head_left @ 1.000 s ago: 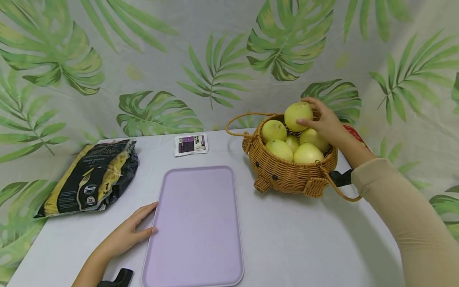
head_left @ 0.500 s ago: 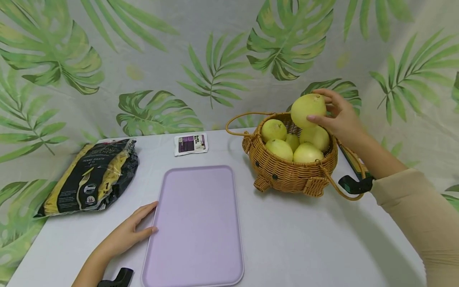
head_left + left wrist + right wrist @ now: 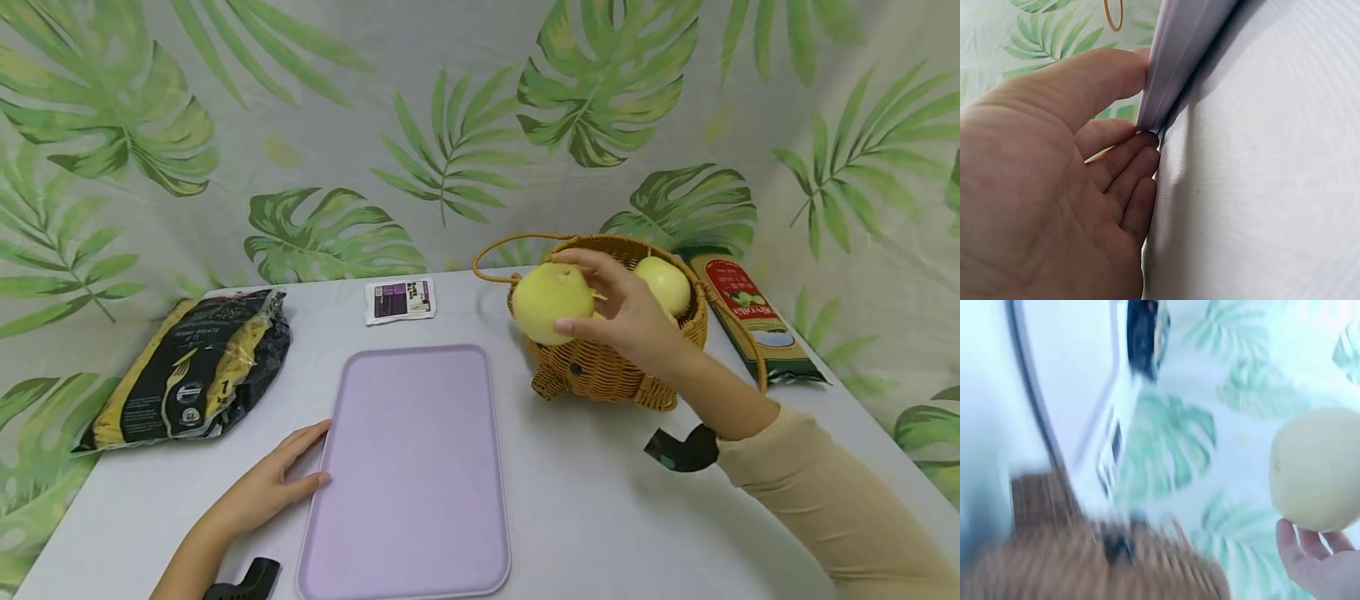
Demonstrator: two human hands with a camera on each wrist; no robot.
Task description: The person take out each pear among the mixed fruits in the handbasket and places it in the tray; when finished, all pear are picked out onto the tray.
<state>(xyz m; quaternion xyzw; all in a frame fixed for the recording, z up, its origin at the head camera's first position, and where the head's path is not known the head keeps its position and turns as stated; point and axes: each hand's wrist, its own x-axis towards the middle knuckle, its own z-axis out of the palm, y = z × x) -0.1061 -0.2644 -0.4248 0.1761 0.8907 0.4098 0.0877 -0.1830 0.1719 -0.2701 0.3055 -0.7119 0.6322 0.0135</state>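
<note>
The right hand (image 3: 626, 312) holds a smooth, rounded, pale yellow-green fruit (image 3: 551, 304), its thumb on the near side and its fingers over the top and far side. The fruit is in the air, overlapping the left part of a tan woven wicker basket (image 3: 603, 383) in the head view; the right wrist view shows it apart from the basket. A small brownish dimple sits near its top, a little right of centre, so that end points mostly upward. The fruit is so nearly round that I cannot tell a clear long axis. At least one similar yellow-green fruit (image 3: 663, 286) lies inside the basket at its right; the right hand hides much of the inside. The basket's animal snout points toward the person and leftward. The left hand (image 3: 273, 483) rests at the left edge of a flat lilac rectangular tray (image 3: 408, 475), thumb and index finger set well apart, both tips touching the rim. The tray lies flat on the white-covered table (image 3: 600, 525), its long axis running away from the person. Beyond its far edge is a small white-and-purple sachet (image 3: 401, 302); a black-and-yellow pasta bag (image 3: 187, 367) lies to the left, and a red-and-green packet (image 3: 750, 308) slants beside the basket's right.
</note>
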